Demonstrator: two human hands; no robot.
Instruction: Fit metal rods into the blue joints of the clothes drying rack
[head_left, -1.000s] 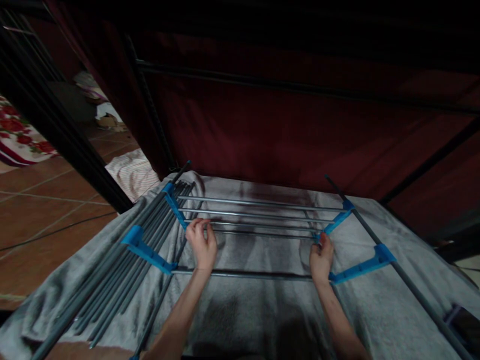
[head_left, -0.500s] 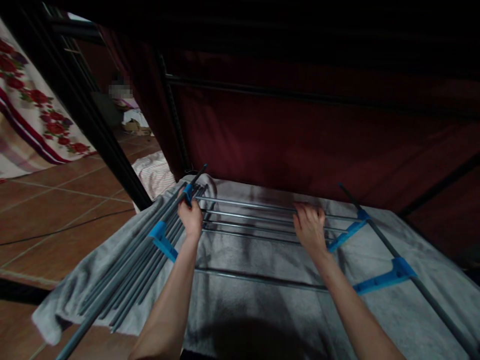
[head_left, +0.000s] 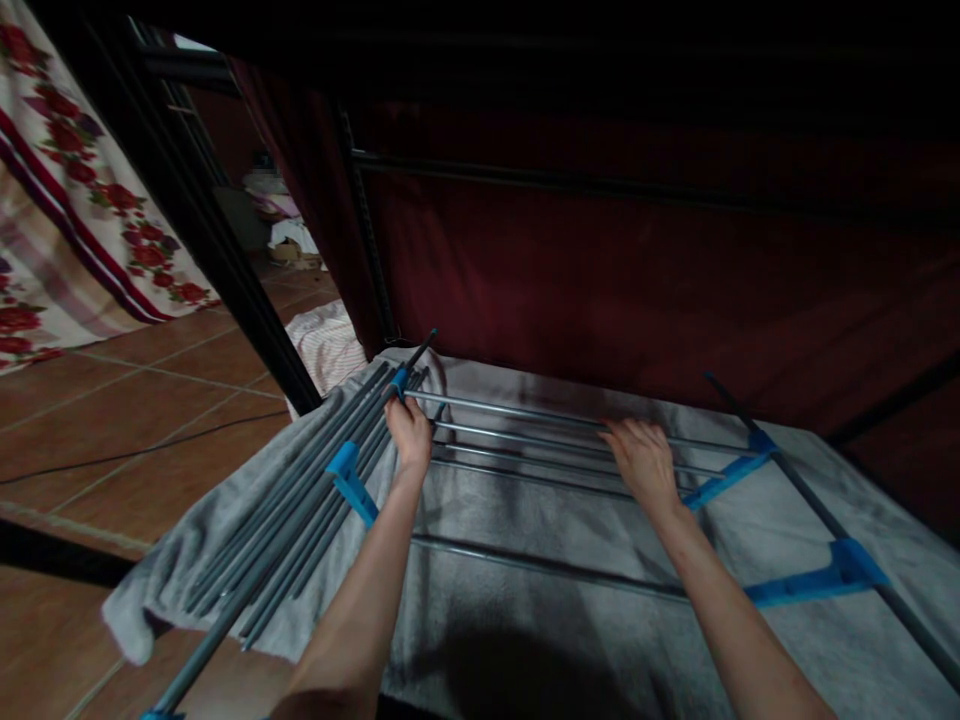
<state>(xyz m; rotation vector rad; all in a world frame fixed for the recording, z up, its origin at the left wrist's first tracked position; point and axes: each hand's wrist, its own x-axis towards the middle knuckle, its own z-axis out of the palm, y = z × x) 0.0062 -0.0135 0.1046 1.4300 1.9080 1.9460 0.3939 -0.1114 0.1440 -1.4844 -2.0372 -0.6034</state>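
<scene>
A rack of grey metal rods (head_left: 525,409) with blue plastic brackets (head_left: 806,580) lies across a grey blanket. My left hand (head_left: 409,430) is closed around the upper left blue bracket (head_left: 400,381), where the rods meet the side pole. Farther right, my right hand (head_left: 642,455) has its fingers curled over the upper cross rods, gripping them. Another blue bracket (head_left: 351,480) shows below my left hand on the same side pole. Several loose metal rods (head_left: 277,545) lie in a bundle at the left, partly under the side pole.
The grey blanket (head_left: 540,630) covers the surface beneath. A black post (head_left: 225,260) slants at the left, with dark red cloth (head_left: 600,280) behind. Beyond are a floral cloth (head_left: 112,200), a tiled floor (head_left: 165,400) and a cable (head_left: 150,446).
The view has shifted, so the scene sits farther right. My left hand is slightly lower against the upper left bracket. My right hand remains on the upper rods.
</scene>
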